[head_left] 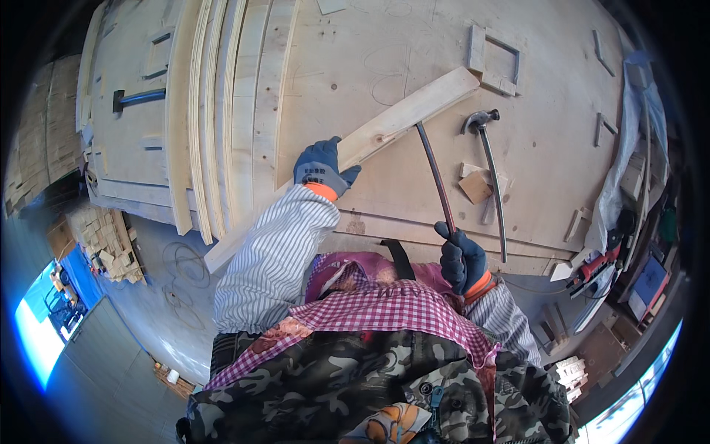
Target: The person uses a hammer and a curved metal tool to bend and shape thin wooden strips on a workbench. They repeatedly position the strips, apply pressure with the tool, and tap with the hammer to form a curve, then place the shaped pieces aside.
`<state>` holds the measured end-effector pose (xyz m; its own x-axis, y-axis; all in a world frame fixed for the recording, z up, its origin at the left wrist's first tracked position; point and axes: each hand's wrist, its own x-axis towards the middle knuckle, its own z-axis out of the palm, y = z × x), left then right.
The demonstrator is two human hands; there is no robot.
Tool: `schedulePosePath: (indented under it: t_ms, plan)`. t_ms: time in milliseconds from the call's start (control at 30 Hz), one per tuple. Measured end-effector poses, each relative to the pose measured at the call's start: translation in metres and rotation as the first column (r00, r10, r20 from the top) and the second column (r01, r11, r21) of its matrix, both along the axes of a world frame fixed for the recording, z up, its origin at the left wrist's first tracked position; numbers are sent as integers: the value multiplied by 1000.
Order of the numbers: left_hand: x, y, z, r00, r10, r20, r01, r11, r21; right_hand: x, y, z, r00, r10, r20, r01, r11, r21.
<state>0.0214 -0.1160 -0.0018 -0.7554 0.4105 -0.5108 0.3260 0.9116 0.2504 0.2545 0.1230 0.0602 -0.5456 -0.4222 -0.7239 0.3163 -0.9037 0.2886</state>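
My left hand (323, 167), in a blue glove, grips a long pale wooden plank (414, 109) that lies diagonally across a plywood workbench (547, 140). In my right hand (461, 257), also gloved, is the handle of a dark metal bar (434, 175). The bar's far tip touches the plank's lower edge near the middle. A claw hammer (484, 140) lies on the bench just right of the bar, its head pointing away from me.
Several curved wooden slats (222, 111) are stacked left of the plank. A second hammer (137, 98) rests at the far left of the bench. Small wood blocks (475, 185) lie near the claw hammer. A red power tool (595, 268) sits at the right.
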Motion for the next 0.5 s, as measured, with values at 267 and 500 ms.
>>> schedulePosePath:
  t_ms: [267, 500]
  plan:
    - [9, 9, 11, 999, 42, 2, -42, 997, -65, -13, -10, 22, 984, -170, 57, 179, 959, -221]
    - [5, 10, 14, 994, 67, 81, -60, 995, -85, -45, -19, 56, 979, -62, 194, 85, 990, -113]
